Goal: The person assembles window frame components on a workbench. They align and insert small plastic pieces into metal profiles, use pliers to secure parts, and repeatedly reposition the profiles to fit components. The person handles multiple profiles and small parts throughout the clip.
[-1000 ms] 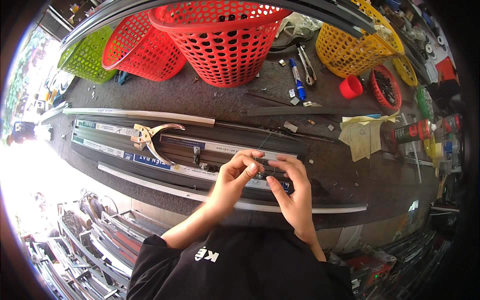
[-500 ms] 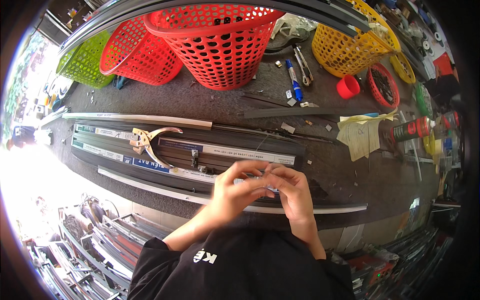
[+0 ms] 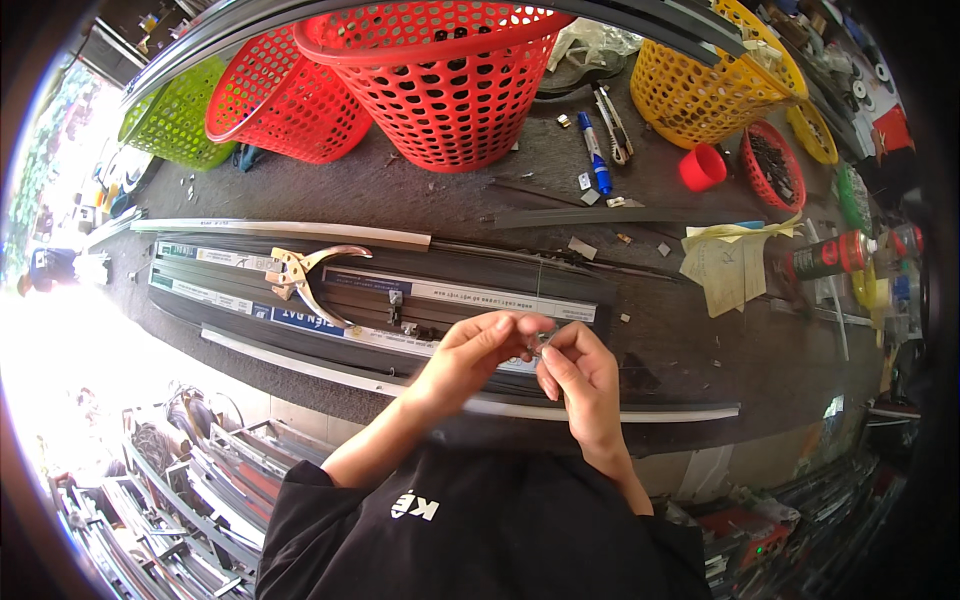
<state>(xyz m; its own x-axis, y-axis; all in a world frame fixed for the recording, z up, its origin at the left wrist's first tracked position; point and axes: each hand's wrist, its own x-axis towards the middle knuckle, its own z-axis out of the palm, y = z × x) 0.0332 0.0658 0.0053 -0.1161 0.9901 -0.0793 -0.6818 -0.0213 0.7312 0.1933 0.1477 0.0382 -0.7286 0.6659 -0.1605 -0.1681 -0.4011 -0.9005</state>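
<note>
Both my hands meet over a bundle of dark long strips (image 3: 230, 270) with printed labels. My right hand (image 3: 585, 388) is closed, thumb against curled fingers, on a small greyish piece (image 3: 541, 342) whose kind I cannot make out. Close beside it, my left hand (image 3: 455, 365) is closed too, thumb and fingers bent toward the same spot; what lies between its fingertips is hidden. Left of the hands, gold-headed pliers (image 3: 296, 278) with silvery handles rest on the bundle. Between pliers and left hand sit small dark fittings (image 3: 396, 302).
Red baskets (image 3: 440, 110), a green basket (image 3: 180, 120) and a yellow basket (image 3: 700, 95) line the far side. A blue marker (image 3: 595, 155), a box cutter (image 3: 613, 125), a red cup (image 3: 702, 168), a paper note (image 3: 725, 270) and a spray can (image 3: 830, 256) lie right of centre.
My hands have drawn slightly apart at the fingertips, and the small greyish piece now shows at my right fingers. The whole view has shifted a little.
</note>
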